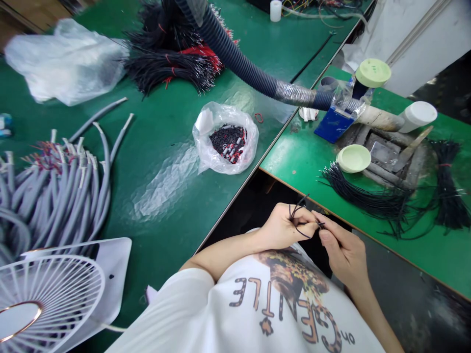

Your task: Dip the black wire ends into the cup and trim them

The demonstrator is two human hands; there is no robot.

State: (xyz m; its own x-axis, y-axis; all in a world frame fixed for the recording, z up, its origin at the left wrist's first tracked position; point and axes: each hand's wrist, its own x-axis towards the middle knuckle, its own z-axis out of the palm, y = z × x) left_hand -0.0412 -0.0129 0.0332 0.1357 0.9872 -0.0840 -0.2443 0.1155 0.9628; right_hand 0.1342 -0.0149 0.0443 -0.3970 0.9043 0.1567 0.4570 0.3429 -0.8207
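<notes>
In front of my chest, over the gap between the two tables, my left hand (285,226) pinches thin black wires (293,214) that loop across its fingers. My right hand (345,245) meets it fingertip to fingertip, with thumb and forefinger closed on the wire ends. Just what lies between the fingertips is too small to make out. On the right-hand table, the nearest thing to my right hand is a bundle of black wires (364,193) with bare silvery ends.
A plastic bag (226,139) of small black, red and white pieces sits on the left table. Grey cables (69,191) and a white fan (55,299) are at left. Overhead runs a ribbed hose (253,73) toward a sooty solder pot (384,154) beside pale green cups (353,158).
</notes>
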